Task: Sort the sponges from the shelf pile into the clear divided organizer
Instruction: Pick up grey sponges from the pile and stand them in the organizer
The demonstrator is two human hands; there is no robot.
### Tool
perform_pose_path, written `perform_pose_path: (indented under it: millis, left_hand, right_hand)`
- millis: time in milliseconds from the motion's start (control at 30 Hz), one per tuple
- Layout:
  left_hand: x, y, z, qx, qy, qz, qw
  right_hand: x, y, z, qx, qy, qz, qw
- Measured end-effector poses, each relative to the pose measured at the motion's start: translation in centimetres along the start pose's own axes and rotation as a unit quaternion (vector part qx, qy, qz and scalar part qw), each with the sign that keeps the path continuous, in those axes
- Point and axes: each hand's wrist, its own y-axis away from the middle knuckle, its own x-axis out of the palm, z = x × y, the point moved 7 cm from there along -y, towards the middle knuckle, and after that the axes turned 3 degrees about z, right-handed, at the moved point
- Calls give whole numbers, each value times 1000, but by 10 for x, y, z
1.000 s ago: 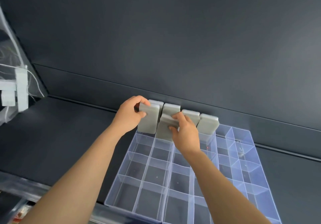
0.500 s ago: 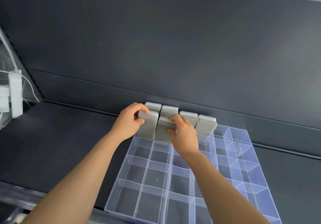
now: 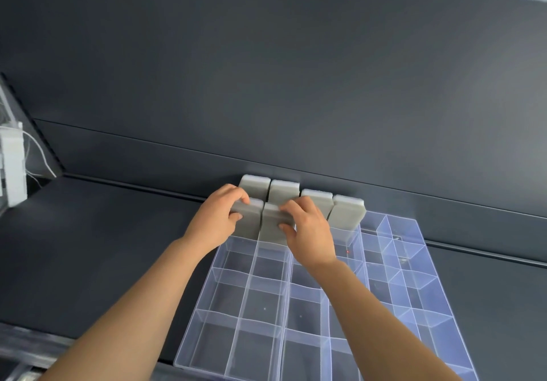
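A clear divided organizer (image 3: 266, 300) lies on the dark shelf. Several grey sponges stand upright in its far rows: one at the back left (image 3: 255, 185), one beside it (image 3: 284, 192), another (image 3: 318, 203) and a rightmost one (image 3: 346, 216). My left hand (image 3: 214, 221) grips the top of a grey sponge (image 3: 250, 224) standing in the second row's left cell. My right hand (image 3: 307, 228) grips the top of the neighbouring sponge (image 3: 272, 228), also upright in the organizer. Both sponges' lower ends sit behind the clear walls.
The dark back panel (image 3: 296, 84) rises right behind the sponges. A white box with cables (image 3: 13, 167) hangs at the left edge. The shelf surface (image 3: 103, 232) stretches left of the organizer; the organizer's near cells hold nothing.
Both hands have pushed their sponges lower into the second-row cells, side by side. The view has shifted slightly to the right.
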Motion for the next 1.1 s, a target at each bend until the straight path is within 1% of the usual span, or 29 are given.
perform_pose_path:
  millis: [233, 567, 667, 867, 1000, 1100]
  left_hand:
    - [2, -3, -4, -4, -38, 6, 999]
    - [-2, 3, -12, 3, -58, -12, 998]
    - [-6, 6, -21, 20, -81, -39, 996]
    - [-3, 17, -67, 82, -196, -104, 972]
    - [21, 24, -109, 112, -253, -90, 957]
    - [51, 29, -143, 119, -282, -56, 950]
  right_hand:
    - [2, 0, 2, -1, 26, 6, 1000]
    - [0, 8, 0, 22, 49, 16, 998]
    - [-5, 16, 0, 13, 58, 8, 998]
    - [-28, 38, -20, 19, 101, 2, 995]
    - [-53, 62, -45, 42, 144, 0, 989]
    - [-78, 89, -74, 59, 169, 7, 984]
